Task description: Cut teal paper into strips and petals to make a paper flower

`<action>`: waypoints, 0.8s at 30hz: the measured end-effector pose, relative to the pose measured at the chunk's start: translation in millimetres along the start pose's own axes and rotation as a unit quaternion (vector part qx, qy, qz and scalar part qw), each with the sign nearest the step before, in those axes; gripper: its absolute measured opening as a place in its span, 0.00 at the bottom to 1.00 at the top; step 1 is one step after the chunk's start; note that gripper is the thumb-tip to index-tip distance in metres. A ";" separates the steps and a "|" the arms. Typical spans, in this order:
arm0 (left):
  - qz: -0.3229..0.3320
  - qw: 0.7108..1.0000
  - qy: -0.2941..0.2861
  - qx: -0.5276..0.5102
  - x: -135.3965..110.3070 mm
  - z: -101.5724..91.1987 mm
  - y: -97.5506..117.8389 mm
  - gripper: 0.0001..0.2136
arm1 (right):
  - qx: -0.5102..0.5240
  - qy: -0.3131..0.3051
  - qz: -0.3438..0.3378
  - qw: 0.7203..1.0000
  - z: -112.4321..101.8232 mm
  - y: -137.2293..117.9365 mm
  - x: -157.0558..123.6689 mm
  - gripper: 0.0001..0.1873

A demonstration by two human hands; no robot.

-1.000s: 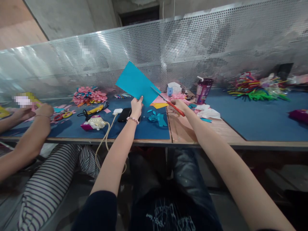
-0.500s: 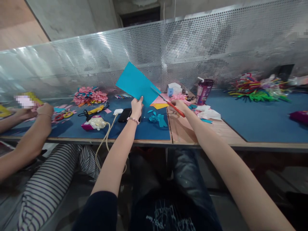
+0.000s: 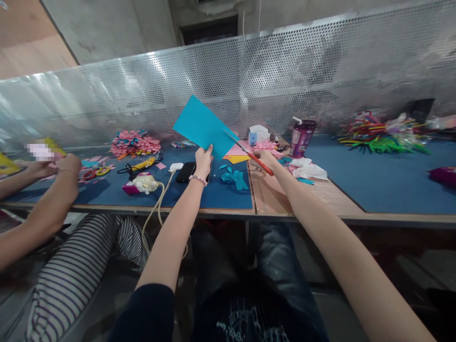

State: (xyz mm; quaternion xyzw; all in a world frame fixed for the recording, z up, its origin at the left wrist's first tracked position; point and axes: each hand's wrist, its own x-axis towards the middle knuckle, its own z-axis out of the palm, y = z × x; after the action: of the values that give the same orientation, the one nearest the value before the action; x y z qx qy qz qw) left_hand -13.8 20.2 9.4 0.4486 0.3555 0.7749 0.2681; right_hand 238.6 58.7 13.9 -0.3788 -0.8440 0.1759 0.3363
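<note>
A sheet of blue paper is held up above the table, its lower edge pinched in my left hand. My right hand grips scissors with orange-red handles. Their blades lie at the right part of the sheet, pointing up and left; whether the blades are apart is hard to make out. Below the sheet, cut blue paper pieces lie on the blue mat. Pink and yellow paper rests just behind them.
A purple cup with a straw and white tissues stand to the right. A phone, a cable and a yellow glue gun are on the left. A co-worker's hands work at far left.
The view has shifted very slightly, so everything sits a little lower. My hands, the blue paper and the scissors keep almost the same positions relative to each other.
</note>
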 end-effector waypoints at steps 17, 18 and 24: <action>0.002 1.000 -0.003 0.008 3.3 -2.5 -3.4 0.21 | 0.010 0.000 0.014 1.000 -1.7 -6.1 -1.9 0.11; 0.001 1.000 -0.001 0.008 3.4 -2.5 -3.4 0.21 | 0.009 0.001 0.015 1.000 -2.1 -7.0 -2.1 0.10; -0.004 1.000 0.015 0.016 4.9 -2.3 -4.2 0.21 | -0.002 0.000 0.011 1.000 -3.5 -9.0 -2.3 0.11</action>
State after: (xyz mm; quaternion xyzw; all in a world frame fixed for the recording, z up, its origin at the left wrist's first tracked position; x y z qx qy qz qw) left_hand -17.7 25.7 7.8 0.4400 0.3737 0.7744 0.2588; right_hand 237.5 51.3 20.4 -0.3890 -0.8401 0.1783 0.3335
